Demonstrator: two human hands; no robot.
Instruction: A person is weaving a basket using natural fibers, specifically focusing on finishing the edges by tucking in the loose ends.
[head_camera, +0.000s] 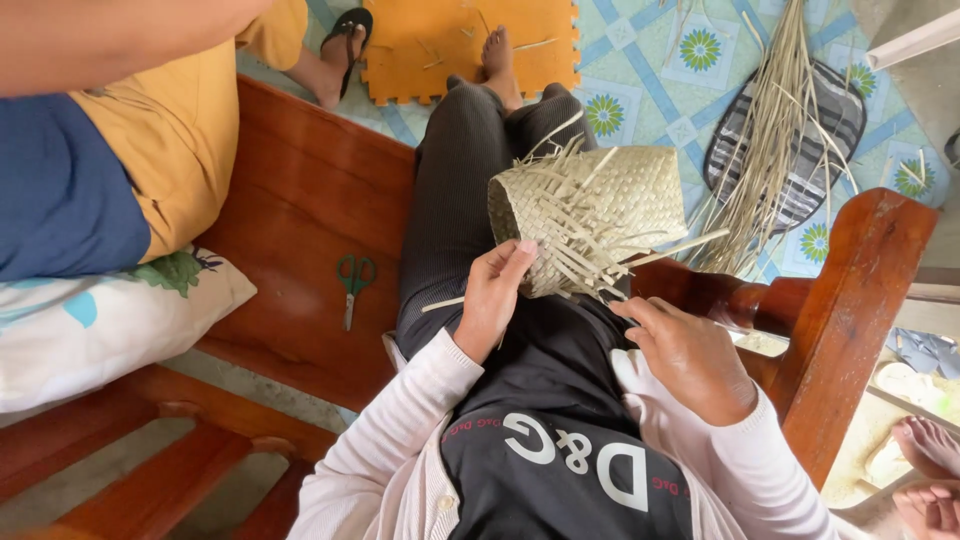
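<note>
Basket, half-woven, pale straw (600, 205): left hand (495, 300) pinched its rim; right hand (690, 355) lay half-open beneath loose strip ends (585, 255). Risk: unsecured strips could slip and unravel.

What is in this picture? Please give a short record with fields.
Place: wooden bench above a tiled floor
Left hand: grips the rim of the woven basket, thumb on the weave
Right hand: beside the loose strips, at the basket's open end
Basket: half woven, strip ends sticking out, held over the lap
Scissors: green handles, lying on the bench, untouched
Straw bundle: on a striped mat on the floor
Other person: sits on the bench at the left
Pillow: on the bench
</note>
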